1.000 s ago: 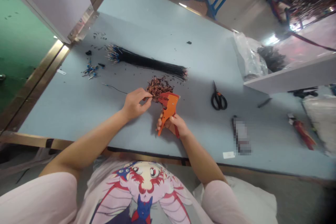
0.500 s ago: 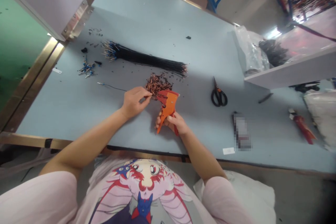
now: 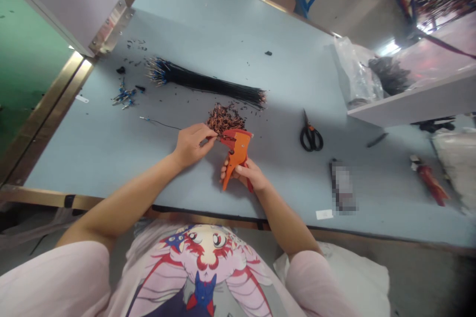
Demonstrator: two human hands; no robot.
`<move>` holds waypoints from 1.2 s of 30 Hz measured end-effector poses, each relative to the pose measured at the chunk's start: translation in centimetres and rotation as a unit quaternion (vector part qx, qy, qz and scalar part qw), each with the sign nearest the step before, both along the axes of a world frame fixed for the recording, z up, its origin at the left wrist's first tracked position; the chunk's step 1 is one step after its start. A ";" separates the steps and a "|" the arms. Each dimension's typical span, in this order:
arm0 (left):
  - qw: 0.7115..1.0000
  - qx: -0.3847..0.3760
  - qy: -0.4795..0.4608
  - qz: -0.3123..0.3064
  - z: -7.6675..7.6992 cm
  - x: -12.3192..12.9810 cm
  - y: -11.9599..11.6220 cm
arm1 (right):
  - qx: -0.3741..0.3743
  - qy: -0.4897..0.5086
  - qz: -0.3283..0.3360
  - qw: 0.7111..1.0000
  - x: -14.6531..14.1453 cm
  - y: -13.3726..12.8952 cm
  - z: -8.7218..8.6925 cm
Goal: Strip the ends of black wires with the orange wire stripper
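My left hand (image 3: pixel 194 144) pinches a thin black wire (image 3: pixel 163 124). The wire's tail, with a blue-and-silver terminal on its tip, trails out to the left over the table. Its other end is at the jaws of an orange and red wire stripper (image 3: pixel 240 149); whether the jaws grip it I cannot tell. Wrapped around the stripper's handles is my right hand (image 3: pixel 248 174). Just behind the jaws lies a heap of copper-and-black wire scraps (image 3: pixel 225 116). Farther back rests a long bundle of black wires (image 3: pixel 211 82), blue terminals at its left end and bare copper at its right.
Loose blue terminals (image 3: pixel 124 95) lie at the left. To the right are black-handled scissors (image 3: pixel 311 136), a blurred-out dark device (image 3: pixel 342 185), a white label (image 3: pixel 324 214) and a red-handled tool (image 3: pixel 429 181). A shelf (image 3: pixel 412 96) with plastic bags juts over the right side.
The stripper's head has shifted slightly left toward my left hand. My left hand still pinches the wire, and my right hand keeps its hold on the handles.
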State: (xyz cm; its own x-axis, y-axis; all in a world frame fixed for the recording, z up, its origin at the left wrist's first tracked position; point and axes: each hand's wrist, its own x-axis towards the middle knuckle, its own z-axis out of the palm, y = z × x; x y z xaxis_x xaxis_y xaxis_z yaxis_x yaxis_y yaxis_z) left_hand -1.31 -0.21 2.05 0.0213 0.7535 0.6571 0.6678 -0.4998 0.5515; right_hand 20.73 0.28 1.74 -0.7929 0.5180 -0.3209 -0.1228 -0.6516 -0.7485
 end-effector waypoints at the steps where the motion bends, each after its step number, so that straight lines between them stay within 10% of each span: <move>1: 1.000 -0.002 0.002 -0.002 0.0 0.0 0.0 | -0.003 -0.002 -0.002 1.000 0.0 -0.1 0.0; 36: 0.998 -0.049 0.033 -0.025 -0.1 -0.1 -0.2 | 0.063 -0.076 -0.013 0.995 -0.6 -0.4 1.0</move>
State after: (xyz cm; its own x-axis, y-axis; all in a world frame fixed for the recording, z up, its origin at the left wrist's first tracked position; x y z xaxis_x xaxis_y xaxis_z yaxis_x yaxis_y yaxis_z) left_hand -1.41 -0.38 1.97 0.1016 0.8104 0.5770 0.6797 -0.4801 0.5546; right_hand 20.10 -0.13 2.74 -0.7261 0.5807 -0.3680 -0.0169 -0.5502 -0.8349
